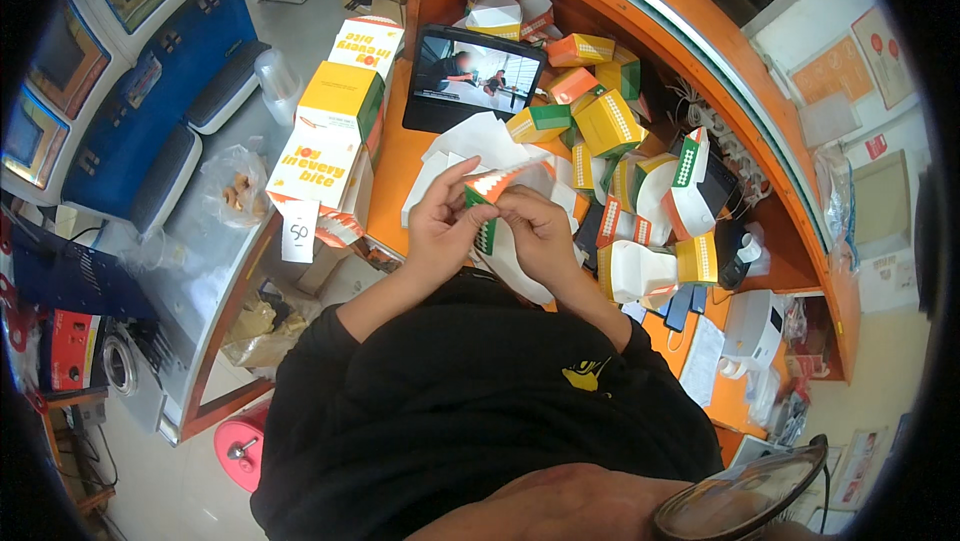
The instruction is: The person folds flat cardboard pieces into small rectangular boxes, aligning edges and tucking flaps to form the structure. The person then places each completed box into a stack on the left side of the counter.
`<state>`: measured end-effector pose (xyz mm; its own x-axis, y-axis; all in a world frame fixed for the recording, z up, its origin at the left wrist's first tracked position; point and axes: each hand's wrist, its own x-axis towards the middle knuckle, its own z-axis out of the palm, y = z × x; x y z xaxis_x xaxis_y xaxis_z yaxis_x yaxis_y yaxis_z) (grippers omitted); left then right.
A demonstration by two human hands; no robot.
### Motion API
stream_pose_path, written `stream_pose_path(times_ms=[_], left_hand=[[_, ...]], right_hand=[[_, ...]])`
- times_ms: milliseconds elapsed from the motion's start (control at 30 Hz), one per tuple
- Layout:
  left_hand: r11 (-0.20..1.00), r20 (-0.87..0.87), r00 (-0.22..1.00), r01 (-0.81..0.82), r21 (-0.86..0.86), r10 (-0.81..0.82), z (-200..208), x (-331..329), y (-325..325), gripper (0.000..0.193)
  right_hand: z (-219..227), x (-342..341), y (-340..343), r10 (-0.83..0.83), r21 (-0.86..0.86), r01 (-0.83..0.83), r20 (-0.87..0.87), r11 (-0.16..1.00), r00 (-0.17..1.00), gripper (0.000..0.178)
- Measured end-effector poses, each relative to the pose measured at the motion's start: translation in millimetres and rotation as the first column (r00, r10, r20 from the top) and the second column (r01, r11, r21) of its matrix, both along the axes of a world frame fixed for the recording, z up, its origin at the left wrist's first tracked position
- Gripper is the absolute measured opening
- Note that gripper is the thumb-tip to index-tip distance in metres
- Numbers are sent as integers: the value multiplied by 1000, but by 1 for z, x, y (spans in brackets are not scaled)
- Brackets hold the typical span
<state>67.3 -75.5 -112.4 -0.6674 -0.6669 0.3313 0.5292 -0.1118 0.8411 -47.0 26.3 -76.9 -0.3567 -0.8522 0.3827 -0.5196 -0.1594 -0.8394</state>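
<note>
Close to my chest, both hands hold a partly folded cardboard food box (490, 184) with white, orange and green sides. My left hand (445, 213) grips its left edge, thumb on the green panel and fingers behind. My right hand (540, 228) pinches the card from the right with bent fingers. A loose white panel (515, 266) hangs below the hands. Behind them, flat white card blanks (470, 136) lie on the orange counter (398, 109). Part of the box is hidden by my fingers.
Folded yellow, green and orange boxes (607, 124) are heaped on the right of the counter. A tablet (478, 76) stands behind the blanks. Stacked printed cartons (318, 156) rise at the left, near a plastic bag of food (236, 189). Phones (680, 307) and a white device (752, 326) sit at right.
</note>
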Motion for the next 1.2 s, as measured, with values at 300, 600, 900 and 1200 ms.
stream_pose_path(times_ms=[300, 600, 900, 1200], left_hand=[[960, -137, 981, -166, -225, 137, 2, 5, -23, 24], [972, 23, 998, -59, -229, 66, 6, 13, -30, 44], [932, 24, 969, 245, -268, -248, 5, 1, -23, 148], [890, 149, 988, 101, -445, -38, -5, -3, -33, 119]], right_hand=[[38, -19, -6, -23, -185, -27, -265, 982, 964, 30], [-10, -43, -2, -59, -300, -96, -467, 949, 882, 25], [2, -73, 11, -300, -253, 572, 651, 780, 697, 70], [-24, -27, -9, -450, -84, 472, -485, 878, 750, 54]])
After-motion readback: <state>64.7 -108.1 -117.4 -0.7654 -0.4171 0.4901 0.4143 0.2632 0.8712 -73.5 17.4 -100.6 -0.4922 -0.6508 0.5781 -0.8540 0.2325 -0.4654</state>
